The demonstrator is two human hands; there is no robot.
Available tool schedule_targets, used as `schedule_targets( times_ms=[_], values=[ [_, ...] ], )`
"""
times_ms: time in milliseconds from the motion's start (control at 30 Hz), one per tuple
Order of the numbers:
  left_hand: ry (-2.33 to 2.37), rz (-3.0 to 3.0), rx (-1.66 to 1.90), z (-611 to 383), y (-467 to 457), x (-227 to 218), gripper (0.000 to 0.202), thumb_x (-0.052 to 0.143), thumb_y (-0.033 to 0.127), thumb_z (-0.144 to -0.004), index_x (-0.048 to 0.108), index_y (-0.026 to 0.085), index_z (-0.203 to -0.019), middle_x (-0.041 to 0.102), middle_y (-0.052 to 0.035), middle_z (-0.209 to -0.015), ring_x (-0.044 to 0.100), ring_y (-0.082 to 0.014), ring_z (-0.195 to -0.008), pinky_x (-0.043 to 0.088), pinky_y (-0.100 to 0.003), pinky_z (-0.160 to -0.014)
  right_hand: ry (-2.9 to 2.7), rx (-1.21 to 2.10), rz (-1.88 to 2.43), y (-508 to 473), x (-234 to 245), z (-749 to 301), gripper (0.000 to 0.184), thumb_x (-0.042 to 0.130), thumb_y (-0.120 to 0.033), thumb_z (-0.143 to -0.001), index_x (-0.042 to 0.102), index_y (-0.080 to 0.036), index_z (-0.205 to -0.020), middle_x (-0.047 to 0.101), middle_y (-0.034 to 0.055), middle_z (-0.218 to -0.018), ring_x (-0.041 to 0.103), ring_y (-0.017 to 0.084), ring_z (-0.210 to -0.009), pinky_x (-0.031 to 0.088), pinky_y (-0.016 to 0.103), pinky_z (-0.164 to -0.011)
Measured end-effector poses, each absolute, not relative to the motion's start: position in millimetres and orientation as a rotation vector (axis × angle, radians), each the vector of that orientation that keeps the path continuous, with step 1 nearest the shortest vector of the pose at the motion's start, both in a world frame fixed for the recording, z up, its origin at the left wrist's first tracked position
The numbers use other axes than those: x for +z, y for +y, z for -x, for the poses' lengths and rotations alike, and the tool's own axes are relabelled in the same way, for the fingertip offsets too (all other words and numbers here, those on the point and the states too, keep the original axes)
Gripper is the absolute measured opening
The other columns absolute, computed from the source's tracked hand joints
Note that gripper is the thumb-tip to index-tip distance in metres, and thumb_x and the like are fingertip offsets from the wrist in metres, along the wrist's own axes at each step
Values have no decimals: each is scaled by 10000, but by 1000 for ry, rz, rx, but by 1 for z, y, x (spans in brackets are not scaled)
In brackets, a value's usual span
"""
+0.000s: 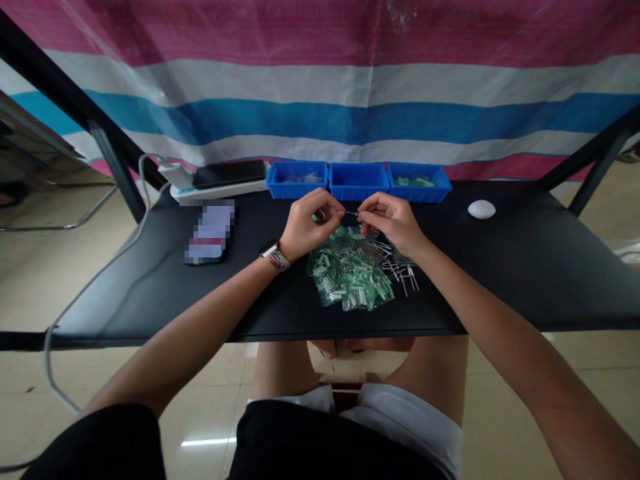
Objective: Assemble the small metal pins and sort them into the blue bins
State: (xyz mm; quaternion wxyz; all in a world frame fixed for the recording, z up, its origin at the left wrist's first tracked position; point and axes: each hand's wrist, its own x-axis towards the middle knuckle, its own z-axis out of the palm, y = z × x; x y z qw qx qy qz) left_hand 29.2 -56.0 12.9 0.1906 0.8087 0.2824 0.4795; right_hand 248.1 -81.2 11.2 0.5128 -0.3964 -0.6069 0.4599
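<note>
A thin metal pin (351, 213) runs between my two hands above the table. My left hand (313, 223) pinches its left end with thumb and forefinger, and a small green bit shows at its curled fingers. At the other end, which looks darker, my right hand (390, 220) is closed in a pinch. Below them lies a heap of small clear green bags (353, 273) with short pale pieces inside. Loose metal pins (403, 272), which look like blind rivets, are scattered to its right, partly under my right hand.
Three blue bins (360, 183) stand in a row behind my hands; the outer two hold small bags. To the left are a phone (210, 233), a white power strip (215, 191) and a dark device on it. A white mouse (481, 209) sits right on the black table (515, 280).
</note>
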Motion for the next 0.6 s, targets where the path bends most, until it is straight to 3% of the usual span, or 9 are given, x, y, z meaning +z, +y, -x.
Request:
schedule_targets(
  times_ms=[167,267,400,500,600],
  values=[
    [747,-2580,1316,-24,-61,26,124,619,234,-975,710,166,-1026,671,-43,-914,641,-128,-740,519,-256,-681,-1398,1000,957,-76,5,-251,286,894,-382,-761,687,-201,-838,665,-5,-724,676,151,-614,598,290,-578],
    [743,-2794,1256,-19,-71,51,157,549,243,-1008,694,184,-1018,664,-47,-917,670,-154,-790,536,-301,-725,-1378,876,997,-69,-1,-255,199,859,-301,-779,693,-206,-833,666,-6,-735,661,140,-591,591,281,-561],
    [716,-3039,1199,-7,-114,81,185,509,259,-1029,675,211,-964,631,-14,-827,668,-150,-725,539,-323,-704,-1372,682,1049,-61,-5,-262,114,790,-223,-812,677,-222,-826,655,-21,-707,657,140,-584,587,279,-566],
    [561,-2977,1493,5,-174,76,81,598,170,-948,655,218,-978,627,13,-751,617,-126,-624,503,-280,-601,-1363,560,1051,-58,-3,-266,83,749,-221,-830,667,-222,-821,650,-22,-713,668,143,-582,587,287,-581],
    [738,-2590,1769,14,-242,41,196,575,62,-880,657,177,-1016,639,-7,-737,586,-132,-595,487,-270,-542,-1371,419,1077,-50,5,-272,71,731,-243,-847,667,-220,-827,654,-12,-769,682,151,-593,582,292,-573]
  ],
)
